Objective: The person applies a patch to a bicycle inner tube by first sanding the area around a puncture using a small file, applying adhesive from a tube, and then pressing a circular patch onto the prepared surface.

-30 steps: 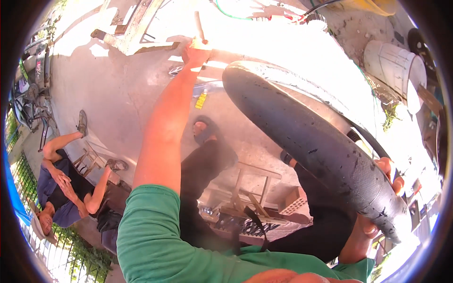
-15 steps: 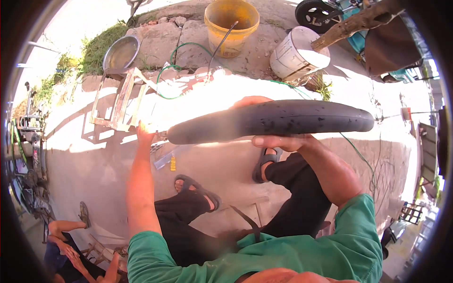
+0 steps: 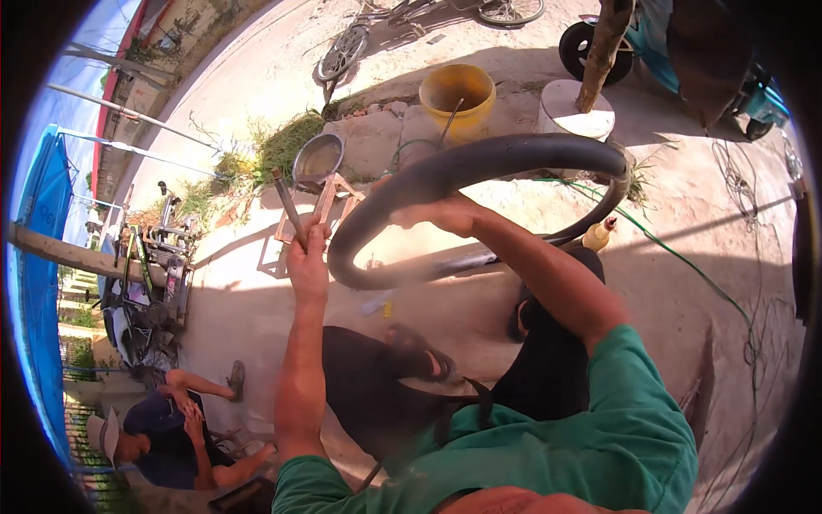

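Left hand [image 3: 310,253]: fist closed round a thin rod [image 3: 289,206], which sticks up out of the grip toward the far left. Right hand [image 3: 441,214]: gripping the black tube [image 3: 488,158], palm inside the ring, some fingertips showing past its far left side; we can't tell how tight. The tube is a plump rubber ring, held up in front of the body over the ground and tilted, its right end near a small bottle [image 3: 599,234]. The left fist is just beside the ring's left end; we can't tell if they touch.

For handling it well, we'd say: support the ring from inside with the right hand, near the stretch being worked on, since one-handed it looks likely to swing or roll. We'd want the rod's end pointed away from the rubber, as here; a tip that digs in could nick it. We'd turn the ring in short, steady moves and mind the bottle on the right.

Around: wooden frame [image 3: 327,204] far left, yellow bucket [image 3: 469,128] and white bucket [image 3: 562,111] at the far side, green hose [image 3: 685,264] running along the right, seated person [image 3: 167,437] near left. Ground detail below the ring is blurry, so we leave it.
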Demonstrator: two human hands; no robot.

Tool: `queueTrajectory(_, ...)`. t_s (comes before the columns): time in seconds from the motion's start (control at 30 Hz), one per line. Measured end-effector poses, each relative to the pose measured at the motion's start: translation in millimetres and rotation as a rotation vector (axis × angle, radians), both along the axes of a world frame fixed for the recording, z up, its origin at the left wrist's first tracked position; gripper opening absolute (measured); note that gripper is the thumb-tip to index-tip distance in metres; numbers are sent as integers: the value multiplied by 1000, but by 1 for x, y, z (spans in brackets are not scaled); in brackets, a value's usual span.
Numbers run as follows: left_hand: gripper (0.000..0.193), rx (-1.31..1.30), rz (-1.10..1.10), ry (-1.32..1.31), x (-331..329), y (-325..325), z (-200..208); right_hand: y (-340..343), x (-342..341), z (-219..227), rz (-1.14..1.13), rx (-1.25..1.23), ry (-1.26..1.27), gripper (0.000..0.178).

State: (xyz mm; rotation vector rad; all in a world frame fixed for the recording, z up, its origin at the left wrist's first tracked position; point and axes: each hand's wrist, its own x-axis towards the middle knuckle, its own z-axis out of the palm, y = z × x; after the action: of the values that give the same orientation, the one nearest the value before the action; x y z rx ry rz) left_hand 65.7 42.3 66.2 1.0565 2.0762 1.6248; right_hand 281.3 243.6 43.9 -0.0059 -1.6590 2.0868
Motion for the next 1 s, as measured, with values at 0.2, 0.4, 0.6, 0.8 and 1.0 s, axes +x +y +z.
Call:
queueTrajectory(0.2, 45, -3, -43, 269, 79, 36, 18, -6, 21, 5, -28, -103, 54, 51)
queueTrajectory(0.4, 38, -8, 18, 434, 81, 62, 18, 10, 34, 6, -36, -141, 56, 53)
queueTrajectory(0.6, 33, 78, 31, 621, 67, 102, 37, 21, 44, 17, -66, -133, 59, 60)
queueTrajectory(0.8, 34, 76, 20, 595, 34, 127, 55, 4, 77, 33, -277, 381, -329, 58)
queueTrajectory(1.0, 30, 50, -3, 435, -15, 110, 30, 18, 148, 47, -814, 821, 183, 57)
